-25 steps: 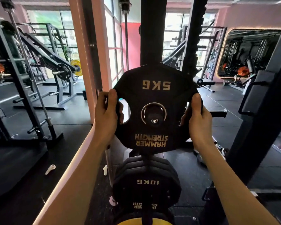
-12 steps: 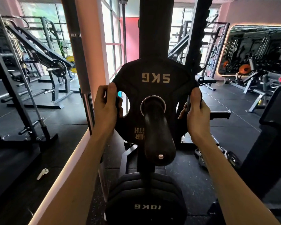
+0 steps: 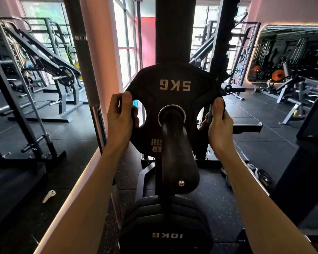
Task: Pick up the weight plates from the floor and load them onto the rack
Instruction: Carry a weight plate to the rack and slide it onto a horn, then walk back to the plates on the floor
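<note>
Gym floor, black rubber tiles, windows and pink wall behind, mirror off to the right. Rack upright (image 3: 171,28) dead ahead with its storage peg (image 3: 178,158) pointing back at me. 5KG plate (image 3: 173,92) is threaded on that peg, bore around the shaft, far along it near the upright; can't tell if it's seated flush. My left hand (image 3: 120,121) grips the plate's left edge, thumb on the front face, fingers curled round through the grip cutout. My right hand (image 3: 219,125) clamps the right edge the same way. Handling call: rigid plate, looks rubber-coated so decent friction, moderate weight, not fragile. It can bind on the peg if it goes on cocked, so I hold at the two opposite cutouts and keep it square. Pinch risk for fingers between plate and upright. 10KG plates (image 3: 165,228) sit stacked on the lower peg. One more plate (image 3: 262,177) lies on the floor to the right, near the rack base. Small white earbud-shaped object (image 3: 49,196) on the floor left.
</note>
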The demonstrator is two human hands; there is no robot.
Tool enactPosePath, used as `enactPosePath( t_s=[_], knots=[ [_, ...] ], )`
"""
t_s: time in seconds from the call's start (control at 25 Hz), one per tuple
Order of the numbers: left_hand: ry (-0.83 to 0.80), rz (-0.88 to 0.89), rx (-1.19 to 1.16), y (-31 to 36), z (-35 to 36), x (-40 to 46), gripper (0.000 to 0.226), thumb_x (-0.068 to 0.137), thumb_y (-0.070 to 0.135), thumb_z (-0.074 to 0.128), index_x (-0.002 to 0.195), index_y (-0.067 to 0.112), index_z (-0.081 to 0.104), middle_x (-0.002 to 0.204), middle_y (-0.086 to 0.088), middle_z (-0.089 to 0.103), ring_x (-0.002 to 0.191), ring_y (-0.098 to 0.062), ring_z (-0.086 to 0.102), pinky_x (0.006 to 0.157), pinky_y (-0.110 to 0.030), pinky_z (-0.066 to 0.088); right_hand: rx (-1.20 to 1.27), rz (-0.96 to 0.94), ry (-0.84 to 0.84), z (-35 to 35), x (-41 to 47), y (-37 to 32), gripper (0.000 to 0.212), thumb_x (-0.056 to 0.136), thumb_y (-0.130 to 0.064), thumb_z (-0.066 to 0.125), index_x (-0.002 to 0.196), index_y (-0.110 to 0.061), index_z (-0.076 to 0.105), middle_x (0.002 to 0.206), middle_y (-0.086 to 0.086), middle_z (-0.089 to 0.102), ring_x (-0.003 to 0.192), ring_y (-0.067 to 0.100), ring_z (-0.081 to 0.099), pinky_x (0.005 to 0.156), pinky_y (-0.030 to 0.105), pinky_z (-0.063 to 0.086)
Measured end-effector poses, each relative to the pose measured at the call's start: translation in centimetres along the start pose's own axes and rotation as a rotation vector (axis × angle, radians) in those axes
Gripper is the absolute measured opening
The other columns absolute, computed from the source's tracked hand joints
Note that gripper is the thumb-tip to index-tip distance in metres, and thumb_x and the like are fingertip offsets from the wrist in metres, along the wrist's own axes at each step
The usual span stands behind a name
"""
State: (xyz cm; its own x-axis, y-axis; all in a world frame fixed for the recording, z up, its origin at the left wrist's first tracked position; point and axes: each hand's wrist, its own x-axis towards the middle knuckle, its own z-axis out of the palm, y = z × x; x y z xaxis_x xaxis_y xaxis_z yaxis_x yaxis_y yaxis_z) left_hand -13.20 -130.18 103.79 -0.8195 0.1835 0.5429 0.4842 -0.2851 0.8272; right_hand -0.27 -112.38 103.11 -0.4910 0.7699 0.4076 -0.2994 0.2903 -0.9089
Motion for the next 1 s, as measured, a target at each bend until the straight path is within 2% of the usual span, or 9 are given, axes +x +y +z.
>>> enactPosePath(
  t_s=[0.16, 0.28, 0.36, 0.44, 0.56, 0.68, 0.8, 0.92, 1.0],
  knots=[
    [-0.027, -0.033, 0.039, 1.4, -0.3, -1.5, 0.022, 0.103, 0.036, 0.043, 0.11, 0.017, 0.052, 0.078, -0.007, 0.057, 0.065, -0.018, 0.059, 0.063, -0.031, 0.052, -0.078, 0.1, -0.104, -1.0, -0.5, -0.8, 0.054, 0.097, -0.061, 0.036, 0.105, -0.012, 0.057, 0.084, 0.006, 0.061, 0.073, 0.013, 0.062, 0.071, 0.025, 0.052],
    [-0.086, -0.069, 0.204, 2.2, -1.6, -4.0, 0.037, 0.103, 0.033, 0.045, 0.139, 0.024, 0.045, 0.128, -0.004, 0.06, 0.113, -0.018, 0.061, 0.098, -0.036, 0.051, -0.164, 0.145, -0.219, -2.4, -2.8, -1.1, 0.054, 0.093, -0.062, 0.044, 0.134, -0.026, 0.046, 0.101, -0.014, 0.061, 0.107, 0.017, 0.062, 0.093, 0.043, 0.053],
    [-0.108, -0.113, 0.236, 3.1, -2.7, -6.7, 0.045, 0.101, 0.033, 0.05, 0.144, 0.033, 0.04, 0.143, 0.003, 0.051, 0.124, -0.018, 0.055, 0.106, -0.043, 0.046, -0.16, 0.117, -0.228, -3.3, -5.0, -1.1, 0.052, 0.094, -0.056, 0.049, 0.14, -0.032, 0.042, 0.105, -0.025, 0.056, 0.112, 0.012, 0.058, 0.101, 0.047, 0.049],
    [-0.105, -0.135, 0.261, 4.2, -3.7, -9.6, 0.038, 0.098, 0.036, 0.055, 0.135, 0.037, 0.048, 0.133, 0.01, 0.056, 0.115, -0.014, 0.059, 0.102, -0.045, 0.049, -0.097, 0.117, -0.2, -4.6, -7.5, -1.5, 0.051, 0.095, -0.05, 0.054, 0.14, -0.03, 0.043, 0.113, -0.022, 0.056, 0.108, 0.006, 0.058, 0.102, 0.045, 0.048],
    [-0.068, -0.164, 0.25, 5.3, -5.2, -14.9, 0.027, 0.092, 0.041, 0.06, 0.118, 0.037, 0.06, 0.11, 0.01, 0.067, 0.103, -0.012, 0.065, 0.096, -0.046, 0.053, -0.038, 0.156, -0.203, -6.8, -12.0, -1.5, 0.031, 0.095, -0.042, 0.058, 0.122, -0.027, 0.058, 0.12, -0.01, 0.062, 0.108, 0.01, 0.062, 0.093, 0.038, 0.054],
    [-0.021, -0.216, 0.252, 4.9, -6.4, -20.2, 0.014, 0.09, 0.039, 0.062, 0.104, 0.037, 0.064, 0.104, 0.007, 0.07, 0.102, -0.017, 0.066, 0.091, -0.044, 0.055, -0.017, 0.233, -0.206, -9.2, -16.8, -0.1, 0.017, 0.095, -0.034, 0.061, 0.107, -0.022, 0.064, 0.114, -0.004, 0.066, 0.111, 0.015, 0.063, 0.085, 0.032, 0.055],
    [-0.012, -0.274, 0.277, 3.4, -7.9, -25.8, 0.007, 0.093, 0.029, 0.062, 0.098, 0.033, 0.065, 0.102, 0.001, 0.07, 0.099, -0.019, 0.067, 0.087, -0.04, 0.053, -0.06, 0.306, -0.238, -11.5, -21.8, 1.9, 0.006, 0.095, -0.03, 0.061, 0.096, -0.026, 0.064, 0.103, -0.005, 0.068, 0.102, 0.014, 0.064, 0.076, 0.03, 0.052],
    [-0.044, -0.394, 0.307, 1.8, -9.6, -32.1, 0.007, 0.094, 0.028, 0.062, 0.092, 0.035, 0.065, 0.095, 0.002, 0.07, 0.086, -0.013, 0.065, 0.075, -0.028, 0.053, -0.166, 0.381, -0.213, -14.2, -27.6, 4.4, 0.006, 0.096, -0.03, 0.06, 0.09, -0.029, 0.062, 0.095, -0.007, 0.066, 0.096, 0.014, 0.064, 0.071, 0.026, 0.051],
    [-0.083, -0.464, 0.352, 0.8, -10.8, -35.9, 0.004, 0.095, 0.027, 0.061, 0.093, 0.03, 0.063, 0.09, 0.005, 0.068, 0.078, -0.01, 0.064, 0.066, -0.016, 0.051, -0.25, 0.424, -0.21, -15.7, -31.8, 6.1, 0.009, 0.096, -0.032, 0.059, 0.093, -0.025, 0.063, 0.091, -0.007, 0.066, 0.091, 0.012, 0.063, 0.074, 0.026, 0.051]
  ],
)
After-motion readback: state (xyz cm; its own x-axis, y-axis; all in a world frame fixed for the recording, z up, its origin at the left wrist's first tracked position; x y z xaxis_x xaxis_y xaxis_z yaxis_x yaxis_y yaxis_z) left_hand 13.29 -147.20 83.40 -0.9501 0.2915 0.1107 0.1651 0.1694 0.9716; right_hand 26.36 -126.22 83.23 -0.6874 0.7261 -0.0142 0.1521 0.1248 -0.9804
